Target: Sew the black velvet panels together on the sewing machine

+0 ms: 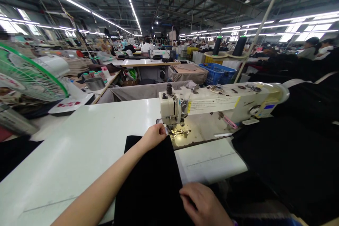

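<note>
A black fabric piece (pixel 150 183) lies on the pale sewing table (pixel 79 148) and runs down past its front edge. My left hand (pixel 155 136) is closed at the fabric's far right corner, close beside the needle area of the sewing machine (pixel 174 109). My right hand (pixel 202 203) pinches the right edge of the same fabric, nearer to me. Under the machine's head the metal presser foot and guide (pixel 180 132) are lit yellow. Whether the fabric's corner reaches under the foot is hidden by my left fingers.
A green-rimmed fan (pixel 31 74) stands at the left. Dark cloth (pixel 291 155) is heaped on the right. Pink-handled snips (pixel 230 122) lie under the machine arm. Behind are a blue basket (pixel 217 73), black thread cones (pixel 239 46) and a metal bowl (pixel 95 84). People sit farther off.
</note>
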Tool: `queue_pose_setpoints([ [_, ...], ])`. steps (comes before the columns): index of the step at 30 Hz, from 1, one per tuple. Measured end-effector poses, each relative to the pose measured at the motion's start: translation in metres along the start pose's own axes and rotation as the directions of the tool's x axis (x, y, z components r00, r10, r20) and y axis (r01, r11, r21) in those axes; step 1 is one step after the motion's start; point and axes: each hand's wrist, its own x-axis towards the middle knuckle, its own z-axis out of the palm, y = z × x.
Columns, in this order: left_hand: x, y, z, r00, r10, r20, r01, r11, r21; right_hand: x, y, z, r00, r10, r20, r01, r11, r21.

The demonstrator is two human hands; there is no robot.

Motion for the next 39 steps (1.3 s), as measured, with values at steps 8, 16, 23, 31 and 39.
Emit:
queue_pose_setpoints([
  [8,0.028,-0.001,0.007,0.996,-0.059,0.073,0.054,0.996,0.078,0.017,0.002,-0.003,0.998,-0.031,-0.062,0.027,0.997,-0.065],
  [16,0.029,0.003,0.005,0.998,-0.057,0.034,0.053,0.995,0.088,0.016,0.004,-0.002,0.999,-0.001,-0.046,-0.002,0.998,-0.062],
  [23,0.003,0.014,0.006,0.991,0.014,-0.131,0.003,0.991,0.13,0.014,0.001,-0.006,1.0,0.003,-0.016,-0.004,0.997,-0.079],
  [31,-0.137,0.012,0.025,0.761,0.611,0.217,-0.646,0.744,0.171,0.018,0.001,-0.016,0.999,0.003,0.052,0.0,0.998,-0.056],
  [39,-0.105,-0.002,0.014,0.695,0.692,0.195,-0.718,0.656,0.232,0.047,0.024,-0.012,0.992,0.044,0.116,-0.037,0.997,-0.064],
])
